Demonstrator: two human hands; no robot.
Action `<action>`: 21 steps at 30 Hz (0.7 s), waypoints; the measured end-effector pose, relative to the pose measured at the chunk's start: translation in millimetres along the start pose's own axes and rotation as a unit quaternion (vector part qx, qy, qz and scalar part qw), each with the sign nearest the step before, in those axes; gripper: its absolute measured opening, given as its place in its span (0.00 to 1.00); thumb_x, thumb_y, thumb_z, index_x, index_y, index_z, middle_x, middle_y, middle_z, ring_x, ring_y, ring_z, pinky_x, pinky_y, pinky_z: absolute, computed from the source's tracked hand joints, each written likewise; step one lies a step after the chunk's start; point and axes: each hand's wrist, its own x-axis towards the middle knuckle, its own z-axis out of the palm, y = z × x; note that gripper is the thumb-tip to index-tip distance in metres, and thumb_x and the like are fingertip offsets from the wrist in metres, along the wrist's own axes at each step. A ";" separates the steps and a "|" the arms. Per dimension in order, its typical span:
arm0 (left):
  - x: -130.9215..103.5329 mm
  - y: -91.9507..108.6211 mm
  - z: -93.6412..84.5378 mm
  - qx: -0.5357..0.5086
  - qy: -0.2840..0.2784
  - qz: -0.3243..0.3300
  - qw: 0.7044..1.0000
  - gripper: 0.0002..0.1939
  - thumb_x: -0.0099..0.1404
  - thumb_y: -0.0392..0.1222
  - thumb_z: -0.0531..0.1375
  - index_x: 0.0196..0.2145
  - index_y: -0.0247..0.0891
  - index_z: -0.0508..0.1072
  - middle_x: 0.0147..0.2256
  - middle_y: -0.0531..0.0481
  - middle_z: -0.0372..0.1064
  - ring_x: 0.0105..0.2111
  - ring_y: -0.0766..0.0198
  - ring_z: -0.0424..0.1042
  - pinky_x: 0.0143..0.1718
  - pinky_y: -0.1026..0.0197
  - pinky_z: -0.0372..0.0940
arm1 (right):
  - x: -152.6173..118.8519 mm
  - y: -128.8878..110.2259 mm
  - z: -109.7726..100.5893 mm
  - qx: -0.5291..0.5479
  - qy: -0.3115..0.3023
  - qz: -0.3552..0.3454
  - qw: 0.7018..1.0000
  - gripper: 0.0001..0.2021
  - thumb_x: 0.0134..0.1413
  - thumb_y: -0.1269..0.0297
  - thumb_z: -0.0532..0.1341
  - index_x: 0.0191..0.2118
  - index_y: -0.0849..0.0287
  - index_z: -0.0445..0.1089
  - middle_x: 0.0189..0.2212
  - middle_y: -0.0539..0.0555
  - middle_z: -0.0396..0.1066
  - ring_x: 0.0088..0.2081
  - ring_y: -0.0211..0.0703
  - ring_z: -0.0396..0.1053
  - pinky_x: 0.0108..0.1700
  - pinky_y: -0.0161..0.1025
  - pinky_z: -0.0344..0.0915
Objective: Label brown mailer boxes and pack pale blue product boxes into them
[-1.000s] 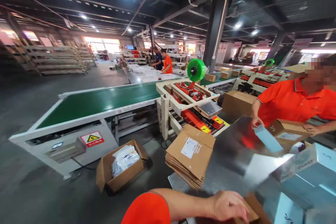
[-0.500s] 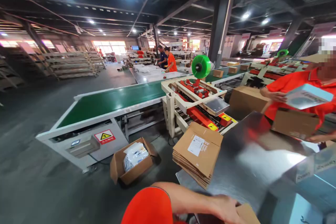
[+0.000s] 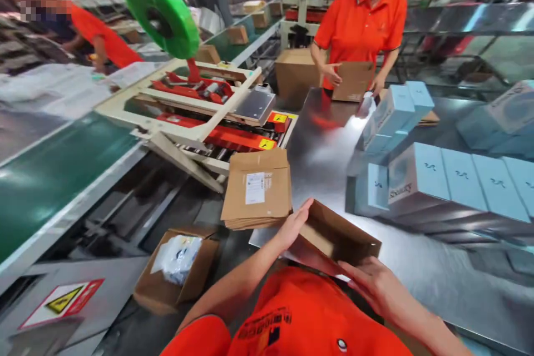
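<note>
Here is the open cardboard box [image 3: 348, 228], right in front of the orange shirt at the near edge of the steel bench [image 3: 311, 158], mouth up, nothing to be made out in its shadowed inside, and its long axis slanting from far left down to near right. The left hand [image 3: 295, 225] is on its left end, fingers nearly straight and laid along the wall up to the top corner, thumb out of sight; the right hand [image 3: 375, 283] is round the near right corner, fingers half curled, tips on the near long wall. So both hands have hold, one at each end of that slant, and it's the right hand that sits nearer the row of light-blue printed boxes [image 3: 459, 178], ahead of it and off to the right, apart from the cardboard. Over on the other side, just beyond the left hand, a stack of flattened cartons [image 3: 275, 206] lies with a white label [image 3: 255, 187] on top. Farther out, the taping machine [image 3: 200, 139] with its green tape roll [image 3: 161, 14] stands ahead and left, and across the bench a co-worker [image 3: 362, 28] holds another brown box [image 3: 352, 80] in two hands.
</note>
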 end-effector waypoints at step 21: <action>21.8 2.1 45.0 -0.124 0.089 0.008 0.988 0.27 0.74 0.51 0.48 0.62 0.35 0.70 0.64 0.42 0.66 0.67 0.54 0.62 0.72 0.46 0.51 | 58.7 17.2 -105.5 -0.010 0.289 0.025 0.957 0.35 0.60 0.56 0.65 0.71 0.39 0.55 0.72 0.52 0.49 0.71 0.59 0.50 0.69 0.57 0.57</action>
